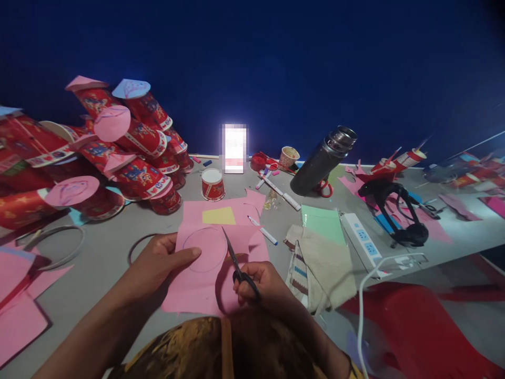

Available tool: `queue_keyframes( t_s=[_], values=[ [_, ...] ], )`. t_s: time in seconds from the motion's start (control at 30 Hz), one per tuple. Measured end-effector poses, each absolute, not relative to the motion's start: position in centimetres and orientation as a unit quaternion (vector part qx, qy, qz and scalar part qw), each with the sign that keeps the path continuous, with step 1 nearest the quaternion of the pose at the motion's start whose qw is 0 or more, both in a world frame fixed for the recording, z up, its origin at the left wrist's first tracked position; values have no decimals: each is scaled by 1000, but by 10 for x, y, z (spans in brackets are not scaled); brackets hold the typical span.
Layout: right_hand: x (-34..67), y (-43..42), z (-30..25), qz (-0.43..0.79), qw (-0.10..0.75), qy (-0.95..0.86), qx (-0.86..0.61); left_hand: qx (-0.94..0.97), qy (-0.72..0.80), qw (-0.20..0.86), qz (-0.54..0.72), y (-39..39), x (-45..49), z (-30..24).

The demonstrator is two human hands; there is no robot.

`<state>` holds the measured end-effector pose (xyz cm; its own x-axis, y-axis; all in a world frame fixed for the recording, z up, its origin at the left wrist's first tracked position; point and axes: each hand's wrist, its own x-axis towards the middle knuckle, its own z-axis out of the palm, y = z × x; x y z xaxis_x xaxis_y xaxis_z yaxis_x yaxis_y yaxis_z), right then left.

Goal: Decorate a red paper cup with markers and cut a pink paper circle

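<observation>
A pink sheet of paper [205, 255] with a circle drawn on it in dark line is in front of me. My left hand [163, 263] grips its left edge, thumb on top near the circle and fingers underneath. In my right hand [254, 287] is a pair of black-handled scissors [232, 250]. Their blades point up and left, with the tip beside the circle's upper right edge. A curved shadow or cut lies on the paper below the blades; I cannot tell which. A yellow paper piece [218, 216] rests just beyond the circle.
Red paper cups [142, 176] with paper discs are stacked at left. A lone cup [213, 185], markers [264, 231], a dark flask [323, 160], a cloth pouch [325, 268], a power strip [361, 239] and a black strap frame [398, 216] lie around. A red chair [426, 326] stands at right.
</observation>
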<state>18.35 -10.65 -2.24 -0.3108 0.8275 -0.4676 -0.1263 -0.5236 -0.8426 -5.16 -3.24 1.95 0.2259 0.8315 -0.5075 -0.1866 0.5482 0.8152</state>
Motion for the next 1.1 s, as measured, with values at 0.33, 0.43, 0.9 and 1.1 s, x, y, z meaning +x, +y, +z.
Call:
queue_keyframes(
  t_s=[0.33, 0.43, 0.9, 1.1],
  values=[
    [183, -107, -21, 729, 331, -350, -487, 320, 517, 720, 334, -28, -51, 26],
    [183, -107, -22, 731, 334, -351, -481, 336, 507, 727, 318, -26, -56, 26],
    [185, -108, -20, 724, 309, -352, -506, 420, 503, 719, 234, -13, -64, 36],
    [186, -107, -19, 732, 300, -357, -497, 452, 504, 716, 173, -2, -68, 45]
  ],
)
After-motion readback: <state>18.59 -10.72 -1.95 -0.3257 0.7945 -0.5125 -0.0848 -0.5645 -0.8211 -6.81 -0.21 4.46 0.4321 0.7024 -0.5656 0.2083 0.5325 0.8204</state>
